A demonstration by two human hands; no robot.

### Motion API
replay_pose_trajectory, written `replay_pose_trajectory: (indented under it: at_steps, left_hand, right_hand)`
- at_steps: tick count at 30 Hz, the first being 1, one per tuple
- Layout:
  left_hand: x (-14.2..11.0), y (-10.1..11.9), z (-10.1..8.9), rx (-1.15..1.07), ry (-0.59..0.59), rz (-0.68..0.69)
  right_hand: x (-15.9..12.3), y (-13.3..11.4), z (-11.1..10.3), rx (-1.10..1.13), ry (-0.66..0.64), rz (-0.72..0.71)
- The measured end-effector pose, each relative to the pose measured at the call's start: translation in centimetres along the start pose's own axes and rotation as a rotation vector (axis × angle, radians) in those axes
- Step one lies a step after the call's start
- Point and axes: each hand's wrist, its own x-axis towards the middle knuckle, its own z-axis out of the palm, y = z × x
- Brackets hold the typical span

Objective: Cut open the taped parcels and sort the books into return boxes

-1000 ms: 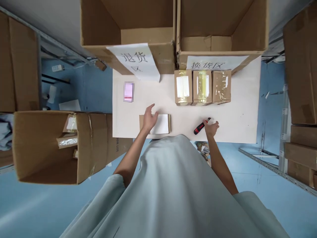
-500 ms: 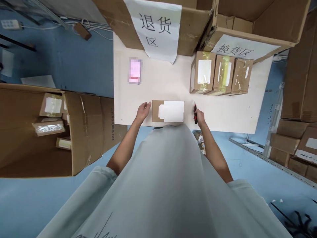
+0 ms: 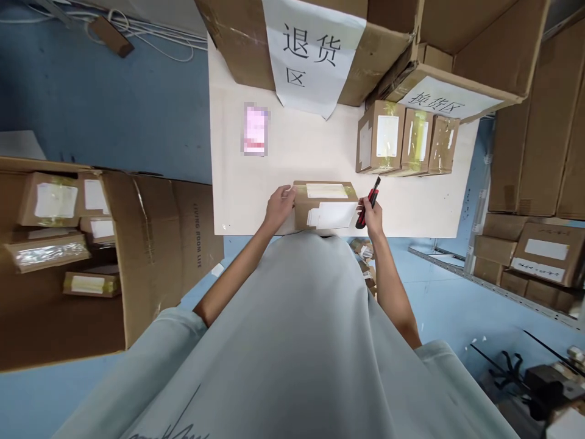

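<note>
A small brown cardboard box point(image 3: 301, 214) with white labels and yellowish tape lies at the table's front edge, right before my body. My left hand point(image 3: 280, 206) grips its left end, fingers on the upper corner. In my right hand point(image 3: 373, 216) is a red and black utility knife point(image 3: 374, 194), its tip pointing up and away from me. The fingers of that same hand also touch the right end of the box. Whether the knife's blade is out is too small to tell.
Three taped cartons point(image 3: 388, 137) stand at the back right of the white table point(image 3: 311, 140). Behind them are large open boxes with paper signs point(image 3: 315, 55). A blurred pink item point(image 3: 255, 129) lies back left. On my left, a big carton point(image 3: 159, 244) holds several parcels.
My left hand has closed on the box's left end, and my right hand has come in to its right end with the knife. The box is tipped, showing another taped, labelled face.
</note>
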Motion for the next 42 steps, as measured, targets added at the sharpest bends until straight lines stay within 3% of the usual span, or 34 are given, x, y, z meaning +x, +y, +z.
replay_pose_trajectory:
  at_steps: [6, 10, 13, 15, 19, 24, 30, 35, 42]
  left_hand:
    - [-3.0, -0.1, -0.3, 0.018, -0.051, 0.042]
    - [-2.5, -0.7, -0.4, 0.043, -0.087, 0.057]
    - [-1.9, -0.8, -0.6, 0.043, -0.110, 0.167]
    - [-1.6, -0.7, -0.7, 0.046, -0.140, 0.237]
    - [-1.4, -0.7, -0.5, 0.040, -0.166, 0.274]
    - [-1.1, -1.0, -0.6, -0.007, -0.192, 0.244]
    - [-0.7, -1.7, -0.8, -0.035, -0.220, 0.246]
    - [-0.5, -2.2, -0.5, -0.064, -0.221, 0.260]
    - [-0.3, -2.7, -0.2, -0.078, -0.221, 0.267]
  right_hand:
    - [-3.1, 0.4, -0.5, -0.004, -0.016, -0.017]
    - [-3.2, 0.0, -0.1, -0.112, 0.002, -0.002]
    - [-3.3, -1.0, -0.8, -0.265, 0.057, -0.069]
    - [-3.5, -2.0, -1.5, -0.378, 0.020, -0.137]
    - [-4.1, -5.0, -1.9, -0.584, -0.180, -0.220]
    - [-5.0, -9.3, 0.5, -0.855, -0.475, -0.359]
    - [-5.9, -12.6, 4.2, -1.271, -0.661, -0.618]
    - [-6.1, -13.9, 6.0, -1.491, -0.705, -0.659]
    - [-5.9, -14.4, 7.4, -1.560, -0.724, -0.673]
